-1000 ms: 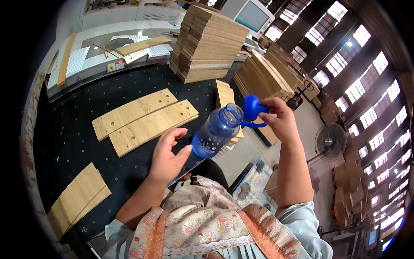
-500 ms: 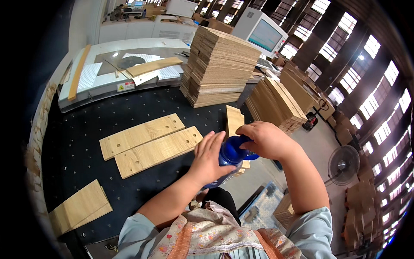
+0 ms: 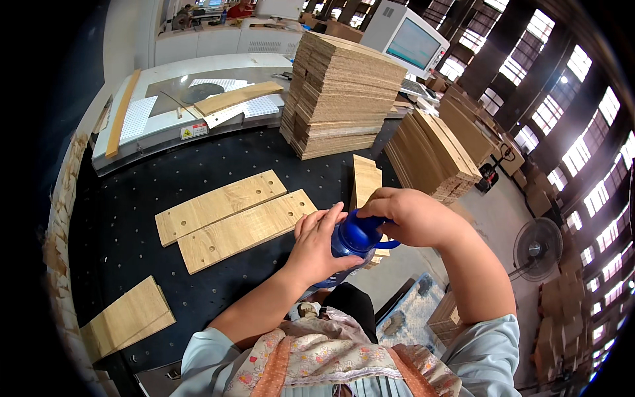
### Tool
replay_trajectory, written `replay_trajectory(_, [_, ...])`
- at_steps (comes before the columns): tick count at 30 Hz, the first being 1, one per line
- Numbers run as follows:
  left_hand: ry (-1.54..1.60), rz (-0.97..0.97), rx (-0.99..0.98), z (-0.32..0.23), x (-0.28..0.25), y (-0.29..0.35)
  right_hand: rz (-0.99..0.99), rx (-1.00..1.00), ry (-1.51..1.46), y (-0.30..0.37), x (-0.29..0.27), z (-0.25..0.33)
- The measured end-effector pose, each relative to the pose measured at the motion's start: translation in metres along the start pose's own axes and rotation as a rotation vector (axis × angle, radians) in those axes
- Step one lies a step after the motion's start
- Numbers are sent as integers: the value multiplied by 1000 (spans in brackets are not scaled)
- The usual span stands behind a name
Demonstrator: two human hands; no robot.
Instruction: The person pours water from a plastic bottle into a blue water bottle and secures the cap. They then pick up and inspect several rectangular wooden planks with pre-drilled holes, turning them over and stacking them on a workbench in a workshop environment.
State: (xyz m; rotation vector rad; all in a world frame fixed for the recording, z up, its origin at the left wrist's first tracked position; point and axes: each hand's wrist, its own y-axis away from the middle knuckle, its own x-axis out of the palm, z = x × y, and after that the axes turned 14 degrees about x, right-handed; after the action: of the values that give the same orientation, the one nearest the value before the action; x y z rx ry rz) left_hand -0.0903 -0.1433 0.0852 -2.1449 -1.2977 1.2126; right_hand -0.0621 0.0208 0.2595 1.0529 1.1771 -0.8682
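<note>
A blue water bottle (image 3: 352, 241) stands upright in front of me, just off the near edge of the black table. My left hand (image 3: 316, 246) is wrapped round its body, thumb on the near side and fingers on the far side. My right hand (image 3: 405, 215) grips the blue lid (image 3: 361, 228) from the right with bent fingers; a loop shows beneath that hand. Whether the lid is seated on the neck, I cannot tell. Left of the bottle, two drilled wooden boards (image 3: 221, 206) (image 3: 248, 231) lie side by side on the table (image 3: 218, 304).
Behind stands a tall stack of boards (image 3: 340, 99), with a lower stack (image 3: 433, 155) to its right. Overlapping boards (image 3: 129, 317) lie at near left. A white machine bed (image 3: 192, 109) spans the back. A monitor (image 3: 413, 49), pallet jack (image 3: 493, 172) and fan (image 3: 537, 248) are at right.
My right hand has turned slightly over the lid, its fingers now lower on the far side. My left hand keeps its hold. The whole view has shifted a little.
</note>
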Motion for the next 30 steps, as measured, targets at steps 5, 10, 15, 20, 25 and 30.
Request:
replay_trajectory(5, [5,2,0,1,0,-3,-165,222,9,-12,10,-3])
replay_trajectory(10, [0,-53,34,-4,2,1,-235,43,-72,-4,8,2])
replay_trajectory(15, [13,-37,94,3,8,3,-34,42,-161,6,14,-7])
replay_trajectory(20, [-52,95,40,2,10,7,-76,-9,-408,7,32,-16])
replay_trajectory(25, [-12,75,12,1,14,9,-176,36,-400,9,40,-10])
replay_trajectory(30, [-42,59,17,-1,17,12,-277,45,-339,10,48,-8])
